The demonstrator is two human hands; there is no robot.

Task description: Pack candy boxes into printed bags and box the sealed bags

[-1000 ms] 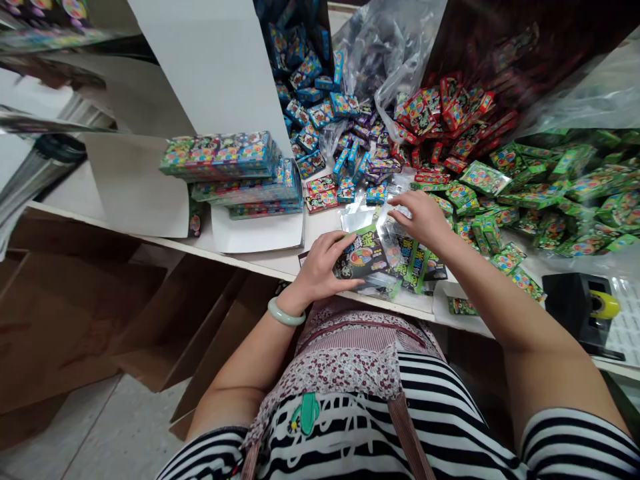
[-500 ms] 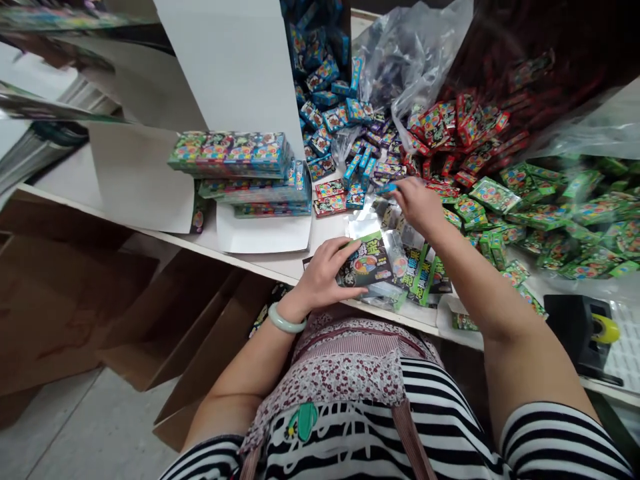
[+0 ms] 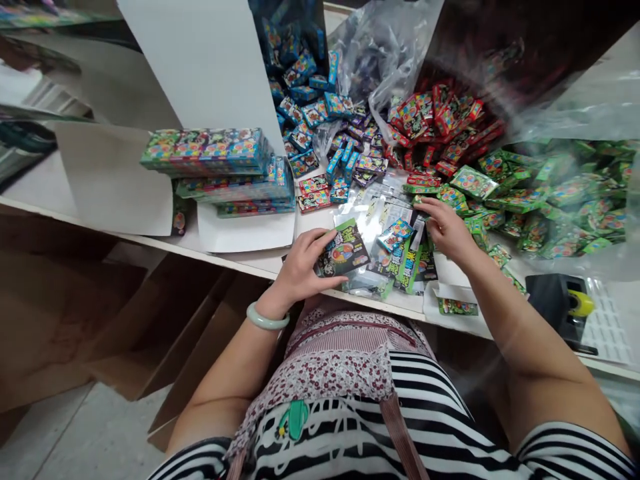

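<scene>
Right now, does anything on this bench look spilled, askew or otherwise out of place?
Nothing looks damaged. The small boxes lie in loose heaps rather than rows: blue boxes spill from a carton, red boxes and green boxes from plastic bags. The left hand grips a dark pouch; the right hand rests on more pouches.

hands: two, left hand (image 3: 299, 267) and right hand (image 3: 447, 228), same person
bracelet (image 3: 263, 319): just one, on the left wrist
dark printed pouch (image 3: 344, 249) in the left hand: one
small blue box (image 3: 395, 235) by the right hand: one
loose box piles: three by colour, blue pile (image 3: 305, 113), red pile (image 3: 435, 123), green pile (image 3: 545, 190), way too many boxes in each to count
stack of flat packs (image 3: 220, 167): one stack, layers too blurry to count
tape dispenser (image 3: 560, 307): one
</scene>
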